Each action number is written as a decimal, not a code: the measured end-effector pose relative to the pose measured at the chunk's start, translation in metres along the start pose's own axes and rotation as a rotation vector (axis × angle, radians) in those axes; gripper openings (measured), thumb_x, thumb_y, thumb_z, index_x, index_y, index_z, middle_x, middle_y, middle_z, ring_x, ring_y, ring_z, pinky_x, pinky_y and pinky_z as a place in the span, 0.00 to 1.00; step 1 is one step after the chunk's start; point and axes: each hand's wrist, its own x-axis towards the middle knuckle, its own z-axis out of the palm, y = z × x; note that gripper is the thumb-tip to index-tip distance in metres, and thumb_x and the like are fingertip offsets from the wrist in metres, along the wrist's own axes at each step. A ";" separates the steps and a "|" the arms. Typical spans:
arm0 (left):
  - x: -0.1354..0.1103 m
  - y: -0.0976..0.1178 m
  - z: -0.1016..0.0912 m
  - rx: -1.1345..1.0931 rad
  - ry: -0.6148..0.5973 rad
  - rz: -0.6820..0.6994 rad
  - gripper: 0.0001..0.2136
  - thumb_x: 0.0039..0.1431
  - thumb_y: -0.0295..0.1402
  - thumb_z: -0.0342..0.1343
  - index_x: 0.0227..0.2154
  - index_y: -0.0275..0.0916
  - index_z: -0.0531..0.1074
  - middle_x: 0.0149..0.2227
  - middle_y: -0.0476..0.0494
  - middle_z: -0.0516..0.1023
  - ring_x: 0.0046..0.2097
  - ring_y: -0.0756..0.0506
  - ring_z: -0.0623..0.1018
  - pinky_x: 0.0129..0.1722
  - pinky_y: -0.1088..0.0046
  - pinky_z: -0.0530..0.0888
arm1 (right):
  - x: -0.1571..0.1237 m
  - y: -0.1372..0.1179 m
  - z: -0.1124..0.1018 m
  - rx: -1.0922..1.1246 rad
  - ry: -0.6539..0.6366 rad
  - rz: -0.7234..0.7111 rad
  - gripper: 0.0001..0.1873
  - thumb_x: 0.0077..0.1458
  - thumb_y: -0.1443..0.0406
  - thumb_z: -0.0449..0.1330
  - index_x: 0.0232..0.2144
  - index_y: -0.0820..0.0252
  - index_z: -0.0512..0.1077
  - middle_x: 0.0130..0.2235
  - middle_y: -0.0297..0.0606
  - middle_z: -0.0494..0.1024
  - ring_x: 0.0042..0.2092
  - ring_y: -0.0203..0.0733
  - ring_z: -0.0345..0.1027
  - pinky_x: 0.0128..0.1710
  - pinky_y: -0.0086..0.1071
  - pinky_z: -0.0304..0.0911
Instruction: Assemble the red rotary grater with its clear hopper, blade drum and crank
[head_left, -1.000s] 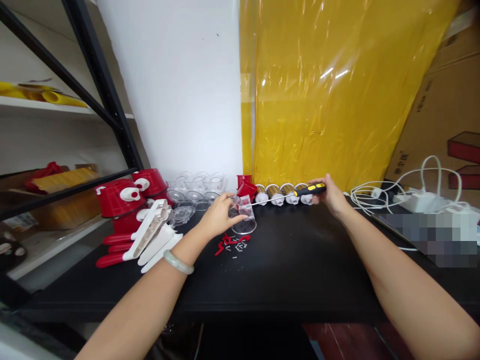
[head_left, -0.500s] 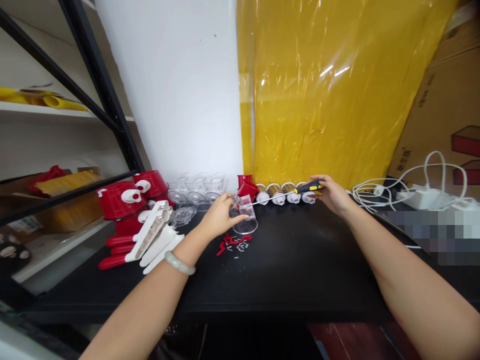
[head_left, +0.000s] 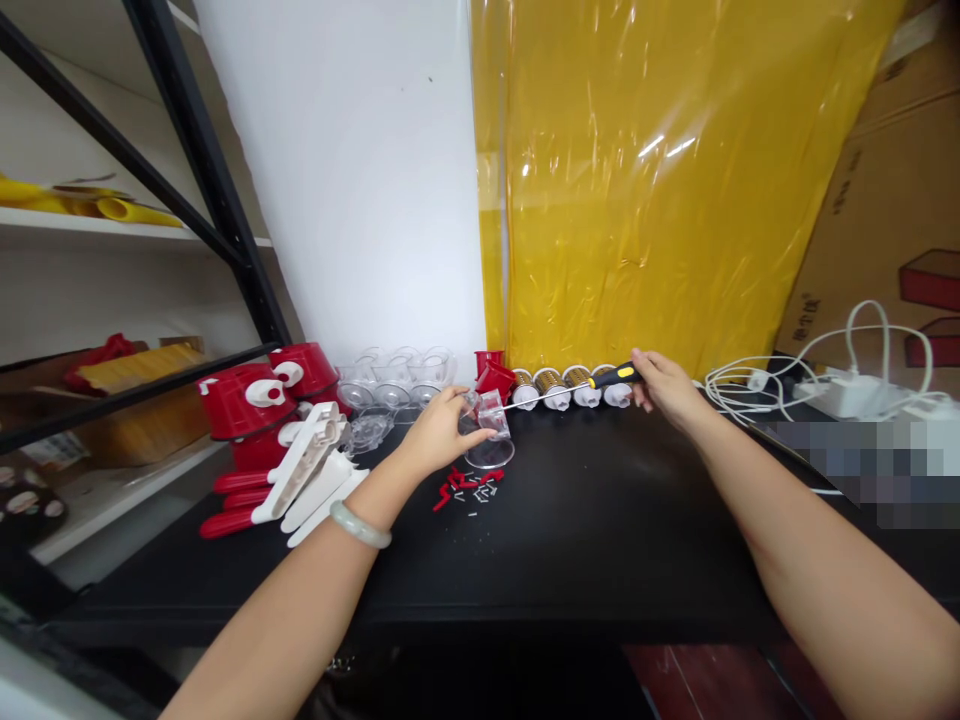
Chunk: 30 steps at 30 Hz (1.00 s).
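My left hand (head_left: 442,428) is closed around a clear plastic part (head_left: 492,428) with a round rim, which rests tilted on the black table. In my right hand (head_left: 661,382) is the yellow-and-black handle of a screwdriver (head_left: 611,376), gripped at its end. The long shaft runs left, and its tip meets the clear part; the exact contact spot is too small to make out. Just in front of the part lie small red plastic pieces (head_left: 450,490) and several loose screws (head_left: 484,494). A red funnel-like piece (head_left: 495,378) stands right behind it.
Several grater drums (head_left: 556,390) line the back of the black table (head_left: 600,540). Clear cups (head_left: 393,380) stand left of them. Red housings (head_left: 244,400) and white handles (head_left: 300,470) are piled at left. White cables (head_left: 750,385) and a power strip (head_left: 844,395) lie at right.
My right hand's fingers have shifted on the screwdriver's handle, towards its end, and the handle looks turned. My left hand and the clear part have stayed in place.
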 end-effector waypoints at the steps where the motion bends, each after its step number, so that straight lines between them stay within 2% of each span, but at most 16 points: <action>1: 0.000 0.000 0.000 0.004 -0.001 -0.001 0.19 0.53 0.52 0.58 0.32 0.38 0.69 0.53 0.33 0.69 0.58 0.35 0.69 0.58 0.56 0.66 | 0.001 0.001 0.000 -0.012 0.001 0.020 0.20 0.53 0.46 0.56 0.26 0.54 0.65 0.14 0.30 0.66 0.13 0.35 0.57 0.12 0.29 0.54; 3: 0.000 0.001 -0.001 0.017 0.000 -0.001 0.20 0.53 0.53 0.57 0.33 0.38 0.69 0.53 0.33 0.69 0.58 0.35 0.69 0.58 0.56 0.66 | 0.002 0.002 0.000 0.052 0.002 0.069 0.17 0.54 0.47 0.55 0.28 0.53 0.66 0.18 0.32 0.71 0.17 0.38 0.65 0.16 0.31 0.61; 6: 0.000 0.001 -0.001 0.039 -0.010 -0.009 0.21 0.53 0.54 0.56 0.33 0.38 0.70 0.54 0.33 0.69 0.57 0.35 0.70 0.58 0.57 0.66 | 0.003 0.001 -0.001 0.167 -0.006 0.064 0.11 0.50 0.55 0.61 0.33 0.51 0.67 0.29 0.32 0.77 0.29 0.40 0.74 0.27 0.35 0.70; 7: 0.000 0.001 -0.001 0.044 -0.014 -0.015 0.21 0.53 0.54 0.56 0.33 0.38 0.70 0.54 0.33 0.69 0.57 0.36 0.70 0.58 0.57 0.67 | 0.002 0.001 -0.001 0.169 -0.011 0.044 0.12 0.48 0.56 0.63 0.34 0.51 0.67 0.30 0.31 0.77 0.29 0.39 0.74 0.28 0.34 0.71; 9: 0.000 0.001 -0.001 0.050 -0.022 -0.023 0.21 0.54 0.54 0.56 0.33 0.38 0.70 0.54 0.34 0.69 0.57 0.36 0.70 0.57 0.57 0.67 | 0.001 0.001 -0.001 0.099 -0.014 0.013 0.15 0.48 0.53 0.64 0.32 0.53 0.65 0.24 0.29 0.74 0.23 0.37 0.70 0.23 0.32 0.67; 12: 0.000 0.001 -0.001 0.053 -0.017 -0.018 0.20 0.54 0.53 0.56 0.33 0.38 0.70 0.53 0.34 0.69 0.57 0.36 0.70 0.57 0.58 0.67 | 0.000 0.001 -0.001 -0.043 0.017 0.019 0.19 0.53 0.47 0.57 0.28 0.54 0.62 0.15 0.27 0.65 0.14 0.34 0.57 0.15 0.29 0.57; 14: 0.000 0.001 0.000 0.057 -0.013 -0.010 0.21 0.54 0.54 0.55 0.33 0.38 0.69 0.54 0.34 0.69 0.57 0.36 0.70 0.58 0.58 0.67 | 0.001 0.000 0.000 0.016 0.038 0.073 0.18 0.56 0.48 0.53 0.29 0.54 0.62 0.17 0.29 0.66 0.16 0.35 0.61 0.16 0.31 0.60; 17: 0.000 0.000 0.000 0.061 -0.024 -0.010 0.22 0.54 0.55 0.55 0.33 0.38 0.70 0.54 0.34 0.69 0.57 0.37 0.70 0.58 0.59 0.66 | 0.003 -0.002 0.000 0.195 0.035 0.109 0.11 0.51 0.57 0.59 0.34 0.52 0.62 0.26 0.29 0.72 0.26 0.38 0.71 0.26 0.34 0.69; 19: 0.001 -0.001 0.000 0.054 -0.030 -0.013 0.22 0.54 0.55 0.55 0.34 0.38 0.70 0.54 0.34 0.69 0.57 0.37 0.70 0.58 0.59 0.66 | 0.003 -0.002 -0.001 0.215 0.011 0.074 0.17 0.46 0.61 0.64 0.36 0.50 0.61 0.29 0.28 0.73 0.30 0.39 0.73 0.29 0.34 0.70; 21: 0.001 -0.001 0.001 0.042 -0.032 -0.009 0.22 0.54 0.54 0.55 0.34 0.38 0.70 0.54 0.35 0.69 0.57 0.37 0.70 0.58 0.60 0.66 | 0.003 -0.001 -0.003 0.135 -0.007 0.040 0.18 0.46 0.60 0.65 0.36 0.51 0.61 0.27 0.28 0.73 0.27 0.39 0.72 0.27 0.33 0.68; 23: 0.002 -0.002 0.001 0.035 -0.026 -0.002 0.21 0.54 0.54 0.55 0.34 0.38 0.70 0.54 0.35 0.69 0.57 0.37 0.69 0.58 0.60 0.66 | 0.003 0.001 -0.004 -0.011 0.012 0.010 0.15 0.50 0.54 0.63 0.33 0.53 0.62 0.20 0.28 0.69 0.19 0.36 0.65 0.21 0.31 0.63; 25: 0.003 -0.002 0.002 0.038 -0.028 0.003 0.21 0.54 0.54 0.56 0.33 0.38 0.70 0.53 0.35 0.69 0.57 0.37 0.69 0.58 0.59 0.65 | 0.004 0.001 -0.005 -0.111 0.047 0.002 0.17 0.54 0.48 0.57 0.29 0.54 0.62 0.15 0.26 0.63 0.15 0.34 0.56 0.17 0.30 0.58; 27: 0.003 -0.003 0.003 0.043 -0.026 0.008 0.21 0.53 0.54 0.56 0.33 0.38 0.70 0.53 0.35 0.69 0.57 0.37 0.69 0.58 0.59 0.66 | 0.004 0.000 -0.005 -0.052 0.053 0.032 0.18 0.55 0.47 0.54 0.30 0.54 0.62 0.17 0.28 0.65 0.16 0.36 0.60 0.18 0.32 0.60; 30: 0.004 -0.004 0.004 0.047 -0.020 0.024 0.22 0.53 0.54 0.56 0.33 0.38 0.70 0.52 0.34 0.69 0.56 0.38 0.70 0.58 0.60 0.66 | 0.002 -0.003 -0.005 0.156 -0.008 0.095 0.15 0.50 0.54 0.60 0.35 0.52 0.61 0.26 0.29 0.72 0.26 0.40 0.72 0.26 0.35 0.68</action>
